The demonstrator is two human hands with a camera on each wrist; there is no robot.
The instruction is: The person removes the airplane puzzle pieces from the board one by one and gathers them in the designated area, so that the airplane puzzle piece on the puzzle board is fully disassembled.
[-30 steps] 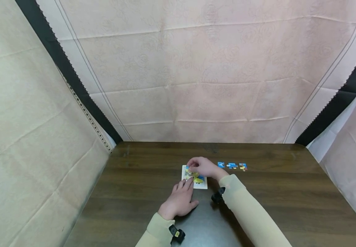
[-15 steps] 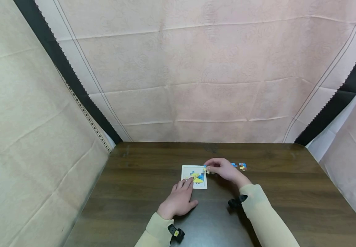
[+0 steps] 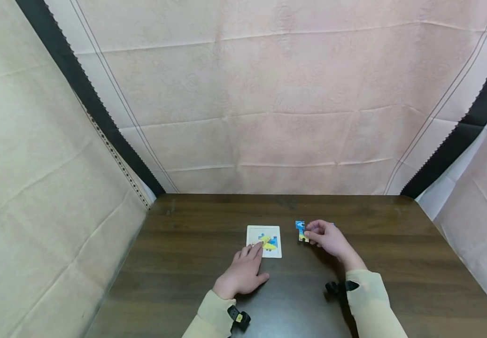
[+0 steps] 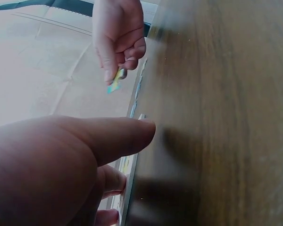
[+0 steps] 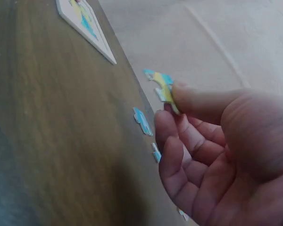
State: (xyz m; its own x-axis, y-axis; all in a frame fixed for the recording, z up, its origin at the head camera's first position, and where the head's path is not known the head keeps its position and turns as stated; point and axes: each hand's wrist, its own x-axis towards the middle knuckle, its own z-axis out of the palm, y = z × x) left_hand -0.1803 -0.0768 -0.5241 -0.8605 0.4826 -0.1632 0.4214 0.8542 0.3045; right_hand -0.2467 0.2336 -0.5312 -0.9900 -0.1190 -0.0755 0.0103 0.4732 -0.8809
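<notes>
Head view: left hand (image 3: 243, 273), fingers extended, thumb apart, rests fingertips on the white-bordered puzzle tray (image 3: 255, 231); light pressure there should keep it steady. To the tray's right, right hand (image 3: 328, 238) holds a yellow-and-blue jigsaw piece (image 3: 301, 235) above the wooden surface (image 3: 209, 226).

Left wrist: piece hangs from thumb and fingers, well apart from the tray.

Right wrist: fingers clamped on one end, rest uncovered; such a grip should ease turning. Loose pieces (image 5: 142, 122) lie nearby, best left unbrushed.
</notes>
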